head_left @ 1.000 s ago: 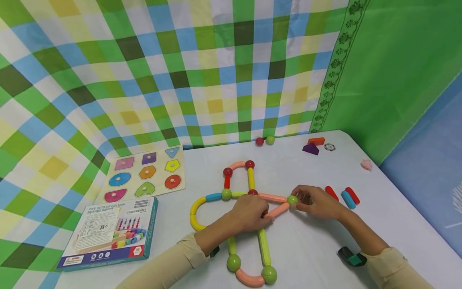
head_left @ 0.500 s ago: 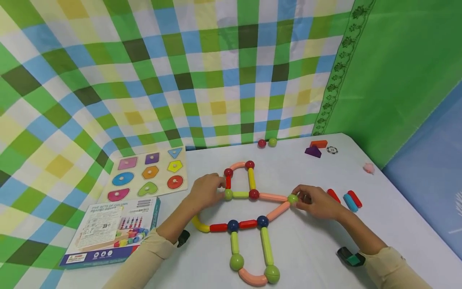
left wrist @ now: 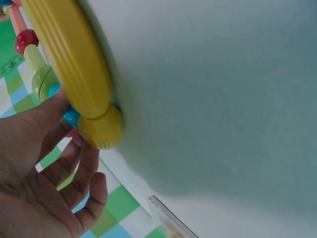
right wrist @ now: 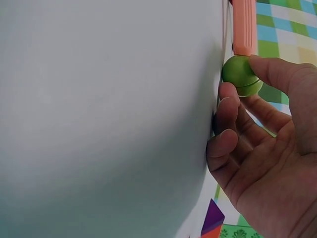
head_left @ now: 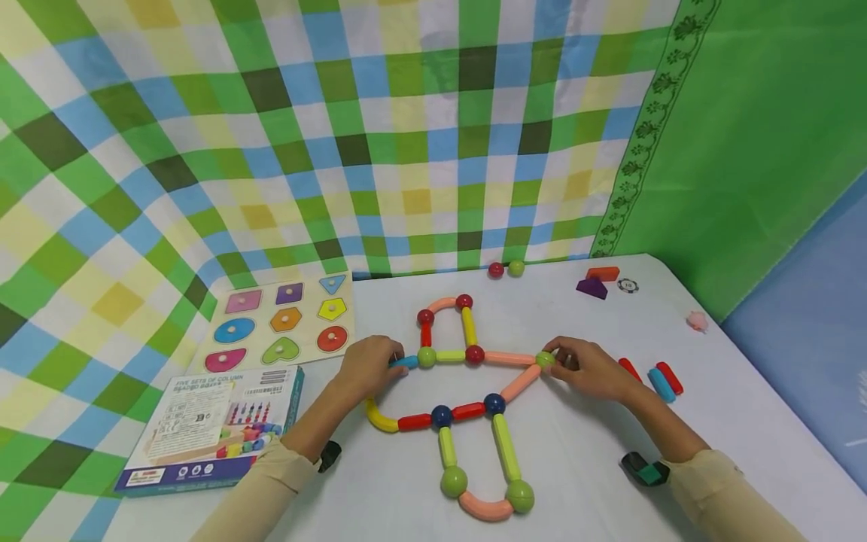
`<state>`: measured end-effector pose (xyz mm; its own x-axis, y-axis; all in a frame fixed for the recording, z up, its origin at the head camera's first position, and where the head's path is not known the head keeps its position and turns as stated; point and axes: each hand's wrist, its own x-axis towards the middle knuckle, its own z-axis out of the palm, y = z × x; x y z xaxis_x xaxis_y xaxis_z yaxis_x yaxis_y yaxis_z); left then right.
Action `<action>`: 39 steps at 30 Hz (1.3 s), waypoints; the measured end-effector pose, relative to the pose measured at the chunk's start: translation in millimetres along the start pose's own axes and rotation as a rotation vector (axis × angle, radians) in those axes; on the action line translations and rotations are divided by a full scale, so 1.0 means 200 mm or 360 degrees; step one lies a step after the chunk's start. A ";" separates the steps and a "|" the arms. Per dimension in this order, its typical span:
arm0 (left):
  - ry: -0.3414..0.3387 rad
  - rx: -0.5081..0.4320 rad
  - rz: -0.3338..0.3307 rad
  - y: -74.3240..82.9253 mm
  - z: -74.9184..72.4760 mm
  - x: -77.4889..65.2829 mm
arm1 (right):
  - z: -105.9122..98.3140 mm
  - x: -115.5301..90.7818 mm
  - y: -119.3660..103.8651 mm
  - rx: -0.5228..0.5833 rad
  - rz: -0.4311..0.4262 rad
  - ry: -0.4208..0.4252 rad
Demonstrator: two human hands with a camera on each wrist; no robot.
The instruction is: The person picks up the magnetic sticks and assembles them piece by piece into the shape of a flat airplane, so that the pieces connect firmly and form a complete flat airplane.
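A flat figure of coloured rods and balls lies on the white table. At its left side my left hand [head_left: 369, 369] pinches a short blue rod [head_left: 409, 362] joined to a green ball [head_left: 427, 357]. The left wrist view has the thumb on that rod, beside a yellow curved rod [left wrist: 74, 59]. On the right my right hand [head_left: 589, 367] pinches another green ball [head_left: 544, 359] between thumb and fingers. Two salmon rods [head_left: 511, 358] meet at this ball. Lower down, red rods [head_left: 415, 422] and dark blue balls [head_left: 442, 416] form the bottom line.
A shape puzzle board [head_left: 308, 324] and a boxed toy [head_left: 210, 425] lie at the left. Loose red and blue pieces [head_left: 661, 385] are right of the right hand. A red ball [head_left: 496, 270], a green ball [head_left: 516, 268] and a purple block [head_left: 592, 287] sit at the back.
My left hand has gone from the lower salmon rod at the right to the figure's left side, and now pinches the blue rod. The right hand stays at its green ball.
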<state>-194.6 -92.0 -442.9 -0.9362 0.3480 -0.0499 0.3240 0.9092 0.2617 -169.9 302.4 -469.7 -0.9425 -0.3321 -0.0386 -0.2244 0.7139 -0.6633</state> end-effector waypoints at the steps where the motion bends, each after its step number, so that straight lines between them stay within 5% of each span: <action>1: -0.0001 0.0004 -0.0010 0.00 0.00 0.00 | 0.00 0.01 0.00 0.0002 0.0004 0.0004; 12: 0.0009 -0.0020 -0.0026 -0.02 0.01 0.03 | 0.00 0.07 -0.02 0.0010 0.0048 0.0032; 19: 0.0015 -0.0006 0.0017 -0.02 0.02 0.06 | 0.00 0.04 -0.02 -0.0023 0.0116 0.0025; 26: 0.0027 0.0010 0.0045 0.00 0.02 0.06 | -0.06 -0.03 -0.01 -0.0058 0.0026 0.0091; 33: 0.0216 0.0206 0.0237 0.15 0.00 0.06 | -0.24 -0.23 0.02 -0.0415 0.0179 0.0409; 39: 0.0211 0.0263 0.0457 0.40 -0.01 0.14 | -0.33 -0.34 0.03 -0.0637 0.0537 0.0292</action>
<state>-195.1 -10.7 -420.9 -0.8099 0.5717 0.1313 0.5839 0.8072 0.0866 -124.1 370.1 -422.5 -0.9981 0.0429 -0.0449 0.0544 0.9525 -0.2995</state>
